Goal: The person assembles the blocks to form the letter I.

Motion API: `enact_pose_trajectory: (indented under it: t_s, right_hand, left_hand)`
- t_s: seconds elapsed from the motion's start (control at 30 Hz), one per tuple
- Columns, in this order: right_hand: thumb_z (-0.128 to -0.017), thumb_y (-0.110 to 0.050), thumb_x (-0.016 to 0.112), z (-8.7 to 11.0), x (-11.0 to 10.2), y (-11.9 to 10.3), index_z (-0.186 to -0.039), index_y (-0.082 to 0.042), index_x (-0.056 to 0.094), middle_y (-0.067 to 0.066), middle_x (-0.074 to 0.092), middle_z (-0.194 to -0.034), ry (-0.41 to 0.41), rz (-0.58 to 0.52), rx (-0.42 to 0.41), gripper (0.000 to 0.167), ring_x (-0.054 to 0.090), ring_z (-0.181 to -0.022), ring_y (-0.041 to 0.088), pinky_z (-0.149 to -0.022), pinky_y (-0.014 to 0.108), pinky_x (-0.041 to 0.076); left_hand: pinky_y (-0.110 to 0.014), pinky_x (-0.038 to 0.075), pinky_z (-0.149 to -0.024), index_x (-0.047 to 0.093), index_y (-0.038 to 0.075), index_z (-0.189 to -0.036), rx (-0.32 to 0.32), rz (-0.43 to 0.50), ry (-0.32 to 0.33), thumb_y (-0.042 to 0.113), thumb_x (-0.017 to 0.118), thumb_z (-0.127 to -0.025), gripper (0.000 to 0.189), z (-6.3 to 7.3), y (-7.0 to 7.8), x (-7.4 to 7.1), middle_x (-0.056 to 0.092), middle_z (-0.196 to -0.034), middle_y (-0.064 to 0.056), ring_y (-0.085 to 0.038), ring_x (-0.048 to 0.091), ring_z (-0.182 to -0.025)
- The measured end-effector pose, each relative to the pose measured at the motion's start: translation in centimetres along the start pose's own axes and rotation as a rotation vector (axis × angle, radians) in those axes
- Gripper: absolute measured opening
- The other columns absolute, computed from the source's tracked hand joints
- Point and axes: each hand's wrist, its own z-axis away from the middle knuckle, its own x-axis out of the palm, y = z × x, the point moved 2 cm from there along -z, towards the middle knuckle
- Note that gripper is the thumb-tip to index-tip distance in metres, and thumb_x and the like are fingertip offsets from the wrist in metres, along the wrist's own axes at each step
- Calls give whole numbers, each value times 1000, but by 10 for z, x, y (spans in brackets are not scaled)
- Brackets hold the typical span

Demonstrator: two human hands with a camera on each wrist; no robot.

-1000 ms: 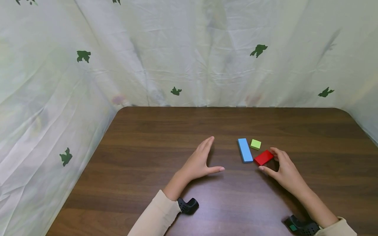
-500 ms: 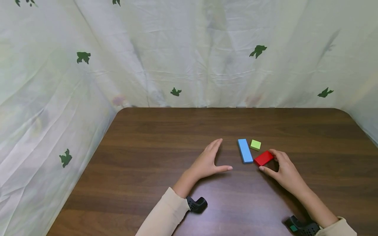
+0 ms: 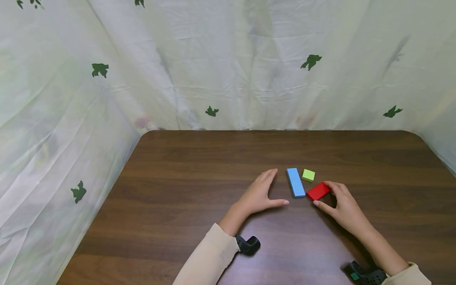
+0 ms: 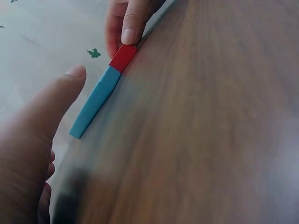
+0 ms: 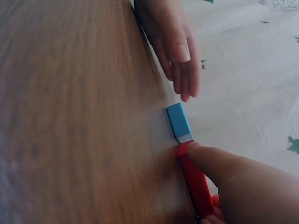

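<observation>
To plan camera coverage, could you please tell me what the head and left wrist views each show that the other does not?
Head view only: the green block and beige sleeves. Left wrist view only: a low look along the tabletop; no extra object is clear. Both: the red block, blue block, curtain, left grip and right grip.
</observation>
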Motion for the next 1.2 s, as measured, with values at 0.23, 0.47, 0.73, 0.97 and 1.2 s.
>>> enact_pose_trajectory:
  t_s: [0.23,0.47,0.73,0.97,1.2]
  right_hand:
    - [-75,-19,74,0,0,0,-120,11,43,25,43,-114,-7,-3,1,63,42,-100,37,-76,53,43]
    - [-76,-23,73,0,1,2,-121,9,43,24,43,-115,-15,-7,11,64,41,-102,36,-78,53,41]
    - [-76,-23,73,0,2,3,-122,9,43,24,43,-116,-14,-3,17,64,41,-103,36,-79,53,41]
    - [-77,-24,72,-1,1,2,-122,10,42,25,41,-117,-27,-4,31,65,40,-104,37,-80,55,40]
    - [-77,-24,72,0,1,2,-123,10,41,25,41,-116,-26,-7,21,64,40,-103,37,-78,54,41]
  left_hand:
    - [-30,25,-103,23,8,-142,-13,-23,-11,60,62,-72,96,-9,4,5,29,-142,-5,-15,25,-130]
    - [-30,27,-102,25,8,-141,-8,-78,-28,62,62,-71,96,-22,8,9,31,-141,-4,-15,27,-128]
    - [-27,24,-103,27,7,-140,13,-169,-64,64,61,-69,97,-36,14,12,33,-140,-4,-16,28,-128]
    - [-25,21,-104,27,6,-140,-3,-195,-77,63,63,-69,98,-41,18,11,34,-140,-3,-16,28,-128]
    - [-26,24,-103,28,6,-140,-19,-155,-82,57,67,-69,97,-42,20,11,35,-139,-4,-17,29,-127]
